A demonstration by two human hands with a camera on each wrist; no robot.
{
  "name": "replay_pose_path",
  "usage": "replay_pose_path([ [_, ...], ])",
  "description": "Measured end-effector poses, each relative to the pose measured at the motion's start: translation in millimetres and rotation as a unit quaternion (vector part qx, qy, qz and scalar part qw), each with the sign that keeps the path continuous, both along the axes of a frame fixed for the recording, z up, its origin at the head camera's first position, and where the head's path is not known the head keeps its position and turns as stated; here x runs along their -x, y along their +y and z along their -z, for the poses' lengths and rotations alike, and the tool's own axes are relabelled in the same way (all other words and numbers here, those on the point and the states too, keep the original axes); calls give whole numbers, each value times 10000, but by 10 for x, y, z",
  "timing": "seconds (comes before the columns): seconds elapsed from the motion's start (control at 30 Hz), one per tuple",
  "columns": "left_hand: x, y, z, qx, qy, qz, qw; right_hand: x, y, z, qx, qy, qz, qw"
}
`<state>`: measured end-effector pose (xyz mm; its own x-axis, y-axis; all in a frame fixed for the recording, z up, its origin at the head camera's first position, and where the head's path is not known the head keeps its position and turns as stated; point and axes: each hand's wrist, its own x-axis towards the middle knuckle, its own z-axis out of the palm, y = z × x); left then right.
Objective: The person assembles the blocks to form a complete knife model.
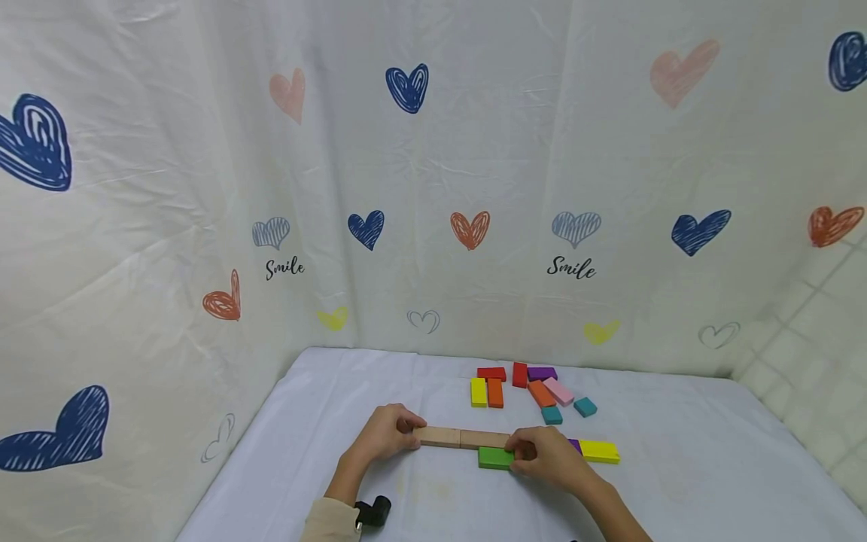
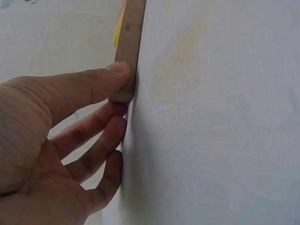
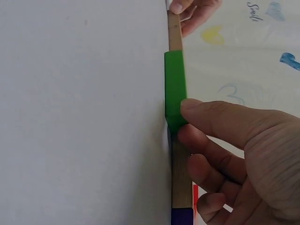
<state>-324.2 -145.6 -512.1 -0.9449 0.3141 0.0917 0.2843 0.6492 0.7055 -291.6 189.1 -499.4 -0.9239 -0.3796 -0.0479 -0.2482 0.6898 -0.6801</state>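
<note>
My left hand (image 1: pixel 387 435) pinches the left end of a plain wooden block (image 1: pixel 436 436), thumb on its near side and index finger at its end in the left wrist view. A second plain wooden block (image 1: pixel 479 439) continues the row to the right, partly behind my right hand (image 1: pixel 552 459). That hand grips the right end of a green block (image 3: pixel 175 86) between thumb and index finger. In the head view the green block lies along the near side of the wooden row. Past the right hand, a purple block (image 1: pixel 575 445) peeks out beside a yellow block (image 1: pixel 600 452).
Behind the row lie several loose blocks: a yellow one (image 1: pixel 479 392), orange ones, red ones, a pink one (image 1: pixel 558 391) and teal ones, such as a teal block (image 1: pixel 585 407). A white cloth (image 1: pixel 325 384) covers the table, and a heart-printed curtain hangs behind it.
</note>
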Motion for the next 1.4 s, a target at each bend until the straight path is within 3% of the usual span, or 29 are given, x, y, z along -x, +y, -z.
replay_pose_path([
  [0.43,-4,5,-5,16,-22,-52,10000,9,21,-28,83,-34,91,9999],
  [0.7,-3,0,-8,27,24,-38,10000,42,191,-138,-12,282,992,9947],
  [1.0,2,-5,2,-32,3,-28,10000,96,450,-204,116,937,1227,9879],
  [1.17,0,2,4,-54,7,-49,10000,205,542,-196,68,926,1276,9875],
  [1.4,-13,4,-23,-71,-46,-74,9999,505,641,-226,-61,698,1321,9888],
])
